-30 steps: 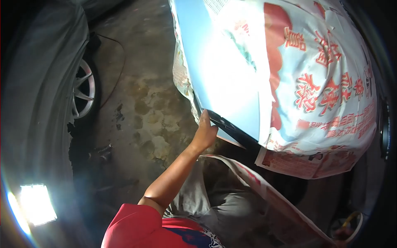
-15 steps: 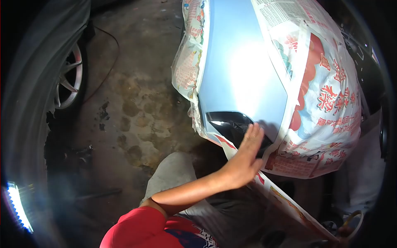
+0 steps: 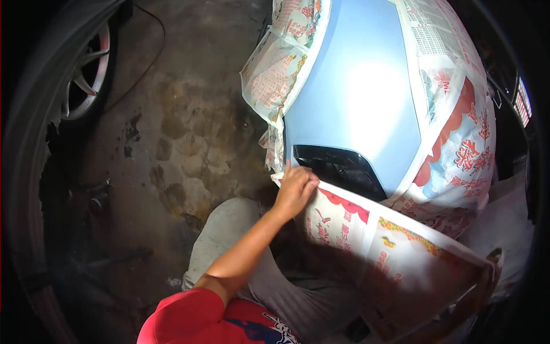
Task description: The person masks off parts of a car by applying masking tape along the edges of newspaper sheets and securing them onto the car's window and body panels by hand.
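Blue glossy panel (image 3: pixel 338 109) amid printed paper (image 3: pixel 278 74), near dim, blotchy floor (image 3: pixel 189 86).

Left hand (image 3: pixel 295 189) at the corner of a printed sheet (image 3: pixel 344 226)

The fingers (image 3: pixel 309 176) lie curled on the sheet's pale upper edge; whether they pinch or press cannot be told. Just to their upper right is a black recess (image 3: pixel 338 166) in a glossy blue panel (image 3: pixel 355 92). From the fingers the sheet slants down rightward to the right hand (image 3: pixel 486 284), dim and blurred, well apart from them. Printed masking paper (image 3: pixel 275 80) flanks the panel above the fingers. A spoked wheel (image 3: pixel 89 74) stands well to their upper left; below them are a grey trouser leg (image 3: pixel 226 229) and a red sleeve (image 3: pixel 183 315).
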The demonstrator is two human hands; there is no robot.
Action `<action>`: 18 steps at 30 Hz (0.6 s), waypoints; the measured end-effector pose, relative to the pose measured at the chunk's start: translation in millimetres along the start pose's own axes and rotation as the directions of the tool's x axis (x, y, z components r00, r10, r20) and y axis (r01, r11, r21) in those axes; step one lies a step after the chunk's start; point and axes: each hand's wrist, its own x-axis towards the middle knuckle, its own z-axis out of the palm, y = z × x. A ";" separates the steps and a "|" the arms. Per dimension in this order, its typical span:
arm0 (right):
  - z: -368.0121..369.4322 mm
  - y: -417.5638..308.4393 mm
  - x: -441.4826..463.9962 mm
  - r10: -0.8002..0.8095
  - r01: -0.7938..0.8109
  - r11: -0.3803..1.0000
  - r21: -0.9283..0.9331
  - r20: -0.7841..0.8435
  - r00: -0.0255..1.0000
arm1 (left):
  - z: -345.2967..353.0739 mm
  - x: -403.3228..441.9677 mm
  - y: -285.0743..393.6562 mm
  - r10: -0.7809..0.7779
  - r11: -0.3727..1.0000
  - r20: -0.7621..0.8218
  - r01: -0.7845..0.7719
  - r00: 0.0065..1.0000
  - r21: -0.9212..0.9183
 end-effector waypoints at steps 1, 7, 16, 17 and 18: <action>4.6 2.4 5.4 -0.019 0.020 1.000 -0.022 0.027 0.999 | -2.6 8.6 -11.9 -0.045 0.999 0.010 0.045 0.999 -0.023; 56.5 -71.0 44.0 -0.015 0.010 0.995 0.095 0.057 0.998 | -23.9 39.2 -75.6 -0.326 0.918 0.094 0.338 0.941 -0.208; 100.1 -161.5 60.3 0.169 -0.197 0.943 0.267 0.125 0.978 | -22.8 45.9 -126.9 -0.491 0.863 0.064 0.495 0.869 -0.097; 98.5 -164.3 59.8 0.112 -0.137 0.947 0.291 0.101 0.989 | -18.5 52.0 -124.5 -0.508 0.855 0.044 0.509 0.860 -0.098; 97.7 -164.2 61.7 0.115 -0.141 0.941 0.307 0.102 0.988 | -12.2 55.7 -128.6 -0.496 0.857 0.049 0.498 0.867 -0.130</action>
